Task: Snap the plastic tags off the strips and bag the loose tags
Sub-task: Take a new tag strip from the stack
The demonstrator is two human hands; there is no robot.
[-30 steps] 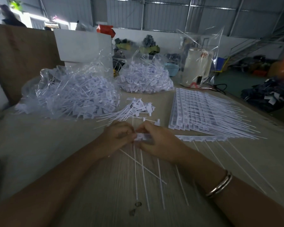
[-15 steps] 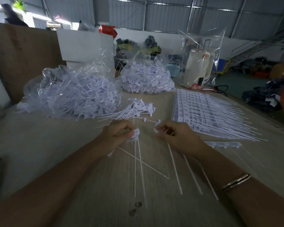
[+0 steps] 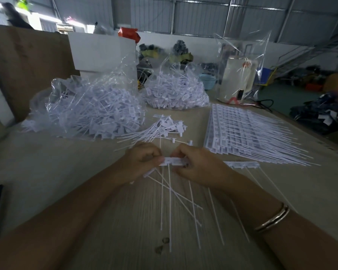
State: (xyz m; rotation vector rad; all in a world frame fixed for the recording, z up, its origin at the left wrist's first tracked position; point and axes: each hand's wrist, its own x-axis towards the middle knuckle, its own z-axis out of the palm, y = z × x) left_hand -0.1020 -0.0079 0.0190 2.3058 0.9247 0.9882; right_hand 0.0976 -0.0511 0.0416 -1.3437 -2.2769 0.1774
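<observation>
Just in front of the loose pile of white plastic tags (image 3: 160, 129), the left hand (image 3: 142, 162) and right hand (image 3: 199, 164) pinch opposite ends of a short white tag strip (image 3: 175, 161), seemingly braced for snapping, tails hanging toward the person.

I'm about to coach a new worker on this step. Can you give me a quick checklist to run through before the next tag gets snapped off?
1. Both hands on the strip: ok. Left hand and right hand pinch the short strip from either end.
2. Tails hang free below the strip: ok.
3. Which tag breaks next: cannot tell, fingers cover the joints.
4. Loose tag pile within reach: ok, just beyond the hands.
5. Bag open for loading: cannot tell.
6. More strips ready: ok, stack at right.
</observation>
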